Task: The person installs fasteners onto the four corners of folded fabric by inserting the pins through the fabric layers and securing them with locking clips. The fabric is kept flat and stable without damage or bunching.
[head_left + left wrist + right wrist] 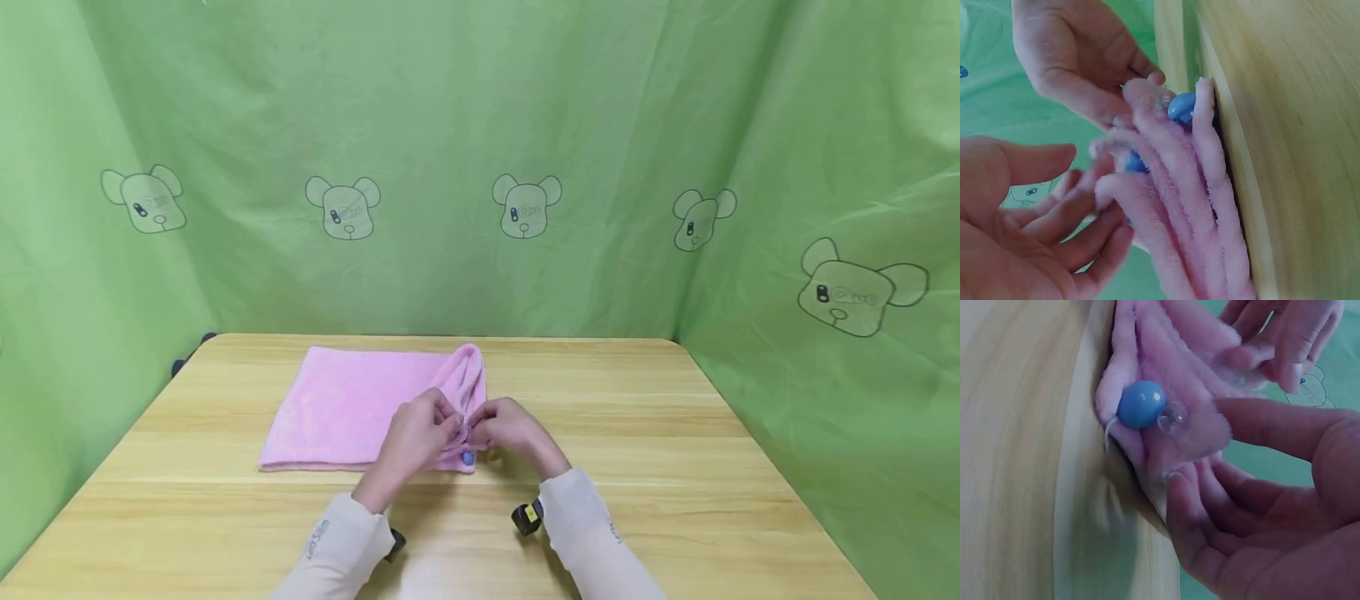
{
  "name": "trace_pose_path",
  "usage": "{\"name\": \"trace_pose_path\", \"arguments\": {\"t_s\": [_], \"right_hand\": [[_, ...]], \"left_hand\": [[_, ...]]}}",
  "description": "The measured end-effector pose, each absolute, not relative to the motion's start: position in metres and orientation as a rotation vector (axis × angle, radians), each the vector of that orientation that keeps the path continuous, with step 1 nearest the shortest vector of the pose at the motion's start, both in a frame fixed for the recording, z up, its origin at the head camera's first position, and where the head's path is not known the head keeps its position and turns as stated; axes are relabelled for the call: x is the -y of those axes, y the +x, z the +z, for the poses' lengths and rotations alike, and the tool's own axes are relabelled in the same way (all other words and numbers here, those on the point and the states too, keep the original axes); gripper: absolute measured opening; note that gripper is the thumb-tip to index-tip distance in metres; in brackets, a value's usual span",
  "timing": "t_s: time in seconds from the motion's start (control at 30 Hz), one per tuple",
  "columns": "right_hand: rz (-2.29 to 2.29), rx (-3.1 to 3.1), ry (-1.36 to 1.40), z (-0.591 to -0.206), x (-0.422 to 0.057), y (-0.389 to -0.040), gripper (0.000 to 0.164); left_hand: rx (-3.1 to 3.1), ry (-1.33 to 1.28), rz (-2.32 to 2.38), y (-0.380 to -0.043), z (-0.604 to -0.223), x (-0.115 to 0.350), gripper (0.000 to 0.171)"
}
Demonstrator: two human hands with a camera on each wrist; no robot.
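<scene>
A pink plush cloth lies folded on the table, its right end bunched up into standing folds. Blue balls sit among these folds, and a clear bead shows beside the blue ball in the right wrist view. My left hand touches the gathered folds with its fingers; in the left wrist view its thumb stands apart from the cloth. From the right, my right hand pinches the edge of the cloth by the clear bead. Fingertips behind the folds are partly hidden.
The wooden table extends around the cloth on all sides. Green curtains with bear-face drawings enclose its back and sides. A black wrist camera hangs below the right sleeve.
</scene>
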State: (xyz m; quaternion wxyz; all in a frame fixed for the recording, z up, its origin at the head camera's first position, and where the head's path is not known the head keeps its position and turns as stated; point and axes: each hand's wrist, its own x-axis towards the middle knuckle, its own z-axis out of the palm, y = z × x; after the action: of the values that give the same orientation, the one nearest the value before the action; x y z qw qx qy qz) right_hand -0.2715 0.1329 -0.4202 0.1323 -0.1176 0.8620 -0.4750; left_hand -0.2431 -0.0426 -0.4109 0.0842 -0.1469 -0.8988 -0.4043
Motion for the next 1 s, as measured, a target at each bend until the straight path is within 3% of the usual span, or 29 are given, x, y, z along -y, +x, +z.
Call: {"name": "trace_pose_path", "arguments": {"t_s": [0.3, 0.37, 0.53, 0.67, 0.8, 0.9, 1.0], "right_hand": [[-1.228, -2.495, -0.4, -0.419, -0.136, -0.27, 0.017], [-1.26, -2.454, -0.378, -0.418, -0.137, -0.27, 0.019], [-1.292, -2.431, -0.325, -0.417, -0.138, -0.27, 0.026], [-1.331, -2.483, -0.262, -0.418, -0.138, -0.27, 0.03], [-1.413, -2.483, -0.259, -0.419, -0.139, -0.27, 0.06], [-1.405, -2.5, -0.287, -0.419, -0.139, -0.271, 0.076], [-1.347, -2.552, -0.305, -0.419, -0.139, -0.271, 0.076]], "left_hand": [[2.719, -0.273, -1.293, -0.249, -0.416, 0.045, 0.05], [2.725, -0.302, -1.276, -0.25, -0.417, 0.046, 0.047], [2.706, -0.39, -1.2, -0.251, -0.418, 0.049, 0.016], [2.728, -0.358, -1.151, -0.252, -0.419, 0.052, 0.038], [2.835, -0.324, -1.081, -0.253, -0.422, 0.054, 0.06], [2.921, -0.358, -1.08, -0.253, -0.423, 0.057, 0.044], [2.93, -0.401, -1.118, -0.253, -0.423, 0.058, 0.022]]}}
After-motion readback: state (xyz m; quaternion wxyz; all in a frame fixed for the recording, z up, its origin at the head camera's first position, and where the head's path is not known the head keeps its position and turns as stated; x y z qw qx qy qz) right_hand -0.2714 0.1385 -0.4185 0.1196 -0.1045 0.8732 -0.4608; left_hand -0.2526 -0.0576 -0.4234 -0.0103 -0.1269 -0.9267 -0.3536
